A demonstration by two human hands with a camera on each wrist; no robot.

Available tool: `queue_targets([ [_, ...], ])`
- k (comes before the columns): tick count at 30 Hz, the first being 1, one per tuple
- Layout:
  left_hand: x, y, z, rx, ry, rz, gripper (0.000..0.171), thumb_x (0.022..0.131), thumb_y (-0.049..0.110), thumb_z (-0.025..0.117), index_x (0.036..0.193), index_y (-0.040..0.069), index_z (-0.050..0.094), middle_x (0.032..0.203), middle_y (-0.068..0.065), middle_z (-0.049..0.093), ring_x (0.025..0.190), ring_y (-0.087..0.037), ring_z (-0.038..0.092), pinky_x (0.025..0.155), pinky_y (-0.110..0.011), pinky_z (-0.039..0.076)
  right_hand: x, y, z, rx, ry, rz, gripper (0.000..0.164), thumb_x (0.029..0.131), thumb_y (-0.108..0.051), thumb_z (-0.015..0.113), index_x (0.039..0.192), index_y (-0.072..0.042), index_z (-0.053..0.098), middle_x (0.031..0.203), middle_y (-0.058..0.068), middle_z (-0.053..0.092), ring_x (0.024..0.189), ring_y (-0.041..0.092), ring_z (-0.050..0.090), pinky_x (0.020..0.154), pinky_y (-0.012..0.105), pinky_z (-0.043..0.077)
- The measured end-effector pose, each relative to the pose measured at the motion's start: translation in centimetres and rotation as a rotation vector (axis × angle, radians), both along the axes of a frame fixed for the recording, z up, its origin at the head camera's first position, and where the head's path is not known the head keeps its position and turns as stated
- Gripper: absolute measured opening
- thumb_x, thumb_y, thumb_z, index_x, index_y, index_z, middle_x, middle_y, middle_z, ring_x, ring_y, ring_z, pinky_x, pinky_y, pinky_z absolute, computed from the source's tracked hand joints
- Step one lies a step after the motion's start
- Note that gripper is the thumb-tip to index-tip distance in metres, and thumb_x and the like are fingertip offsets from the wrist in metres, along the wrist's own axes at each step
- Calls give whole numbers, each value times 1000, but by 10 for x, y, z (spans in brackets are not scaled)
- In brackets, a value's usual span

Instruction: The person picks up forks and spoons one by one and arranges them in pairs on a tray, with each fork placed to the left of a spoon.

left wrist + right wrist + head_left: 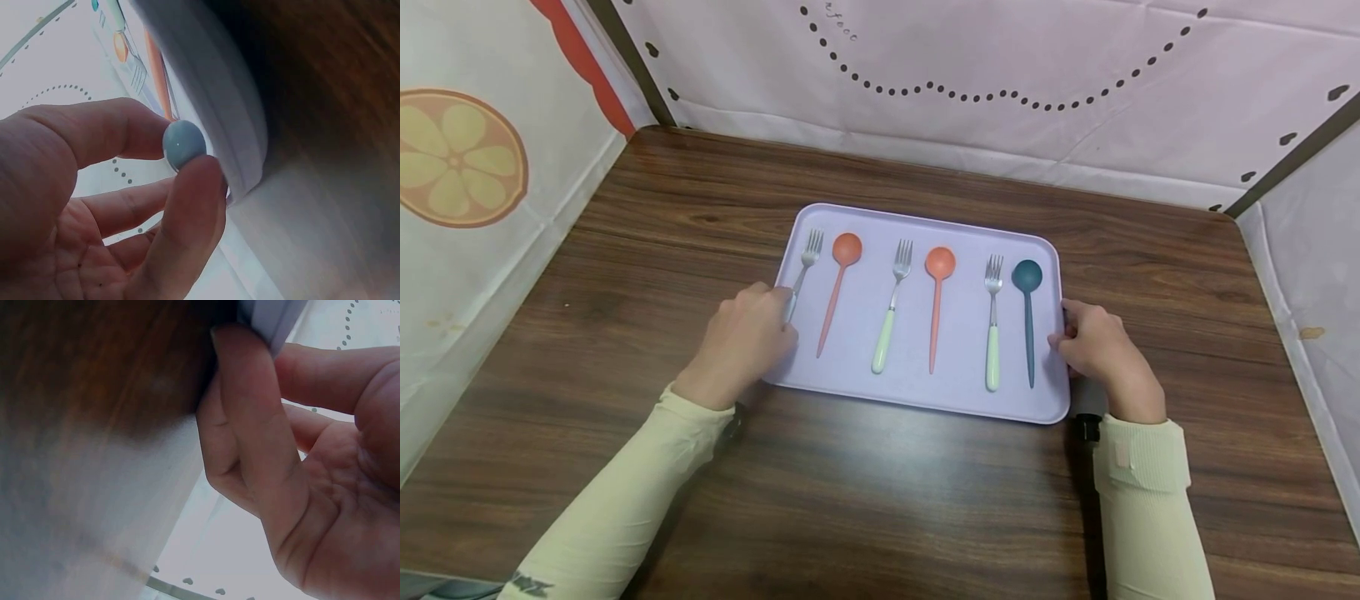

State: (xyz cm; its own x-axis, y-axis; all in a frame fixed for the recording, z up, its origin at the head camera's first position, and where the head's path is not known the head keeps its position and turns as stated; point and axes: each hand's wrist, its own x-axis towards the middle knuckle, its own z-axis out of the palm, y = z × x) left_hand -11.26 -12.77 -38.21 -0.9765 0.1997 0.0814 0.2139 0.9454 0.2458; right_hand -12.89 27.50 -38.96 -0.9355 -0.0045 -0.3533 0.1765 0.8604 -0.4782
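A lilac tray [970, 400] lies on the table, bearing three forks and three spoons in an alternating row. My left hand [741, 337] is over its left side, pinching the leftmost fork [810, 250] by the handle. In the left wrist view the rounded pale blue handle end [184, 144] shows between thumb and finger, beside the tray wall [234, 106]. At the right edge, my right hand [1097, 342] grips the tray rim, thumb on top and fingers under it in the right wrist view. Nearest to that hand lies a dark teal spoon [1027, 279].
Toward the middle of the tray are an orange spoon [847, 250], a green-handled fork [884, 337], a coral spoon [939, 265] and another green-handled fork [992, 354]. Brown wood table [887, 500] surrounds the tray. Patterned white cloth [925, 50] walls the back and sides.
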Motion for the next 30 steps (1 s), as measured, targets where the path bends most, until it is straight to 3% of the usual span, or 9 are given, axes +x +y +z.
queue_targets([
  [13, 1, 5, -2, -33, 5, 4, 11, 71, 2, 52, 77, -6, 57, 63, -15, 48, 50, -30, 47, 43, -48, 45, 1, 1, -2, 7, 9, -2, 60, 88, -8, 57, 140, 5, 29, 95, 23, 49, 72, 28, 58, 53, 34, 54],
  [30, 2, 6, -1, -30, 6, -39, 15, 73, 2, 56, 84, -8, 58, 66, -17, 50, 53, -29, 48, 45, -47, 46, 1, 0, -2, 8, 2, -4, 60, 88, -7, 56, 140, 6, 28, 97, 23, 49, 77, 31, 57, 54, 33, 55],
])
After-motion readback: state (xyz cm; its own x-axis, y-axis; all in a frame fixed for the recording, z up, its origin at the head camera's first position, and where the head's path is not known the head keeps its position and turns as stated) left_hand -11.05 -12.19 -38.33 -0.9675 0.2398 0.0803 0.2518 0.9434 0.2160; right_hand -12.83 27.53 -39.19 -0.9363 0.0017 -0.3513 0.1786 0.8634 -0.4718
